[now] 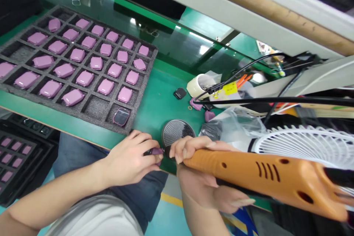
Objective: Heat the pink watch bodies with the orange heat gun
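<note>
My left hand (131,159) is closed on a small purple watch case (156,151) at the table's front edge, its fingers hiding much of the case. My right hand (200,180) wraps around an orange electric screwdriver (243,171), which lies nearly level. The driver's dark tip points left and meets the watch case, or comes very close to it; I cannot tell which. Just beyond both hands sits a round dish (177,132) with a perforated top. Left of it, a grey foam tray (129,127) holds purple watch cases in rows. One near-corner case (121,117) shows a dark face.
A roll of tape (197,85), a loose dark watch piece (179,93) and purple parts (209,115) lie at the back. Black cables (265,100) cross on the right above a white fan guard (298,143). Another tray (16,162) stands low at left.
</note>
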A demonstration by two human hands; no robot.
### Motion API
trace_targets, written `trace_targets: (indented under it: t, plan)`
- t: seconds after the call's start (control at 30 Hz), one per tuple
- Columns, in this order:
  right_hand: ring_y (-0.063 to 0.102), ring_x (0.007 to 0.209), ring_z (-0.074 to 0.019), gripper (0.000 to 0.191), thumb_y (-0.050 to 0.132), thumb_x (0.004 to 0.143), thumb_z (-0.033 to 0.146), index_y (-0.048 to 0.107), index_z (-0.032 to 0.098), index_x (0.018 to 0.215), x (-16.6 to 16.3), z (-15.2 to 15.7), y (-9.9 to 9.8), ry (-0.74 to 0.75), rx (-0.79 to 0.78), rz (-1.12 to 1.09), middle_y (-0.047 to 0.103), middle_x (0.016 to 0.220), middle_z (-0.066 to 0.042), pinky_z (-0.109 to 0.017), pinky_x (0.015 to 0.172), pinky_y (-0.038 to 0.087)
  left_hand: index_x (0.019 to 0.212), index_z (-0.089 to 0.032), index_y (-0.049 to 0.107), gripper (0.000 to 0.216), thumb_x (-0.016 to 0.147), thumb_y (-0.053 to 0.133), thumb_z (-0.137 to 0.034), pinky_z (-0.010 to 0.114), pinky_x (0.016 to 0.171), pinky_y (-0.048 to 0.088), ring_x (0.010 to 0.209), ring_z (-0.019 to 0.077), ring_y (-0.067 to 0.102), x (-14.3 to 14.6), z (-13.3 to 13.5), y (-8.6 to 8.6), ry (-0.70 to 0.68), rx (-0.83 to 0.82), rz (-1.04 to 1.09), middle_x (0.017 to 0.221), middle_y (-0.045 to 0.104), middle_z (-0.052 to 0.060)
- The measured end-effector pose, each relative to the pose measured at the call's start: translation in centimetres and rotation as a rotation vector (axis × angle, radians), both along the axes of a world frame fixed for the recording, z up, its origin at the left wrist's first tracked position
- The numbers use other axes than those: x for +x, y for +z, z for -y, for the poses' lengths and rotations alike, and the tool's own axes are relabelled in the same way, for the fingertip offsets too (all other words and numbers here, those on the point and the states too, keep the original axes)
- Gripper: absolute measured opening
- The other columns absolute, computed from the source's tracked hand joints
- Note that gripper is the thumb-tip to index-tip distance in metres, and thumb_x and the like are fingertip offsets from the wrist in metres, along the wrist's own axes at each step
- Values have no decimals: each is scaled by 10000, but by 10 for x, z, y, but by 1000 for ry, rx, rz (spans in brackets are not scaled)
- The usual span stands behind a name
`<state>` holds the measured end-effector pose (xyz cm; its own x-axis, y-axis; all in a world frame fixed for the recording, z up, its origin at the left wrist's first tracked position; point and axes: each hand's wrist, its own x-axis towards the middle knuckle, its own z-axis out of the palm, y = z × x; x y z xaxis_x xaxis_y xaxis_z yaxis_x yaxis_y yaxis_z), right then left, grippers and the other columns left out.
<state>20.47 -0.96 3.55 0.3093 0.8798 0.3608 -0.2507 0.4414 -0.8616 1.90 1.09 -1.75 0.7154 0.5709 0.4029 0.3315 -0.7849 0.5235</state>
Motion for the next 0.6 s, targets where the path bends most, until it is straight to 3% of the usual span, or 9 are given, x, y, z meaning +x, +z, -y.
trace_targets:
  t: [0.1, 0.17, 0.27, 0.33, 0.47, 0.6]
  plan:
    - [615, 626, -186, 605, 535, 1002, 845, 741, 319, 1218, 16, 0, 7, -37, 4, 46, 679, 844, 8, -369, 548, 557, 1237, -190, 722, 340, 1060, 792, -471, 476, 992, 536, 1194, 307, 669, 0, 1, 2, 69, -10, -13, 1256, 743, 119]
    - [606, 614, -185, 610, 532, 1001, 844, 748, 310, 1203, 25, -1, 7, -106, 28, 47, 678, 835, 3, -366, 529, 559, 1290, -171, 696, 409, 1052, 797, -488, 511, 1057, 534, 1293, 339, 641, -1, 1, 6, 61, -24, -38, 1382, 716, 156]
    - [590, 581, -179, 574, 565, 994, 817, 744, 304, 1178, 31, -4, 0, -145, 27, 26, 668, 808, 10, -355, 509, 551, 1343, -167, 652, 266, 1107, 695, -282, 544, 1154, 489, 1426, 341, 591, -3, -1, 10, -38, -66, -74, 1545, 666, 148]
    - [584, 569, -178, 561, 570, 989, 813, 738, 310, 1173, 32, -5, -4, -136, 16, 23, 664, 797, 16, -351, 510, 547, 1305, -175, 652, 206, 1099, 643, -176, 530, 1144, 490, 1375, 316, 626, -4, -1, 10, -53, -85, -72, 1473, 705, 121]
    - [580, 560, -174, 578, 570, 978, 832, 733, 309, 1160, 30, -4, -5, -130, 0, 22, 663, 791, 19, -347, 506, 545, 1203, -180, 667, 159, 1081, 730, -258, 491, 1044, 539, 1201, 309, 674, -1, 0, 5, 47, -67, -43, 1270, 732, 116]
    - [577, 553, -168, 590, 556, 980, 843, 726, 307, 1160, 29, -2, -5, -134, -10, 35, 662, 786, 21, -340, 493, 544, 1219, -173, 662, 160, 1078, 711, -231, 503, 1093, 527, 1285, 319, 653, -1, 1, 8, 25, -84, -28, 1379, 717, 137]
